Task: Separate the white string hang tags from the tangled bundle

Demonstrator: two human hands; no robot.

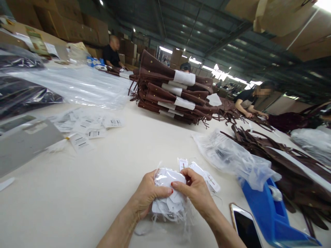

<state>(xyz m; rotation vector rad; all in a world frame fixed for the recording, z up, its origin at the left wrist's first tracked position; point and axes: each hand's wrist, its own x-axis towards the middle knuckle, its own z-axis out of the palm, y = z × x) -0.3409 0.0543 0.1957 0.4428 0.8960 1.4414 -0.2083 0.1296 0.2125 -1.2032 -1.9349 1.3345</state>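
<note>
A thick bunch of white hang tags [168,177] with loose strings is between my two hands, just over the table. My left hand [144,194] is closed round its left side, thumb pressed across the front. On the right, my right hand [195,187] pinches the bunch with thumb and fingers. White strings dangle below the tags. Behind my right hand lie a few more tags [212,182] with small printed marks, partly hidden by the fingers.
A pile of brown bags [176,89] with white wraps stands ahead. Printed labels [86,127] and a grey box [28,144] lie left. To the right are a plastic bag [232,155], a blue tape dispenser [274,213] and a phone [245,225]. Co-workers [250,101] sit farther off.
</note>
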